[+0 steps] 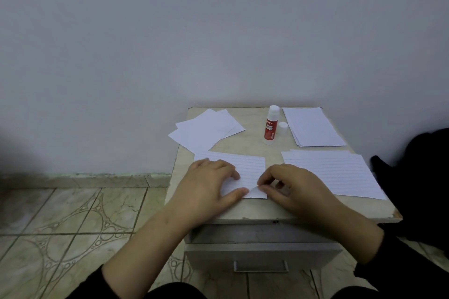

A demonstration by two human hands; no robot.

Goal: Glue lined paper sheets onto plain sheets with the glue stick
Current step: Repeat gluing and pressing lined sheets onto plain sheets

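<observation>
While my left hand (211,178) presses flat on a lined sheet (247,167) at the table's (243,209) near edge, my right hand (289,183) pinches its corner, the uncapped glue stick (271,126) standing behind, so I judge stacks remain.

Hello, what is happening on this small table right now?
A person is working on a lined sheet at the front of a small cabinet top. The left hand presses it flat, while the right hand pinches its near right corner. The glue stick stands open behind, its cap beside it. Plain sheets and two stacks of lined sheets wait around.
</observation>
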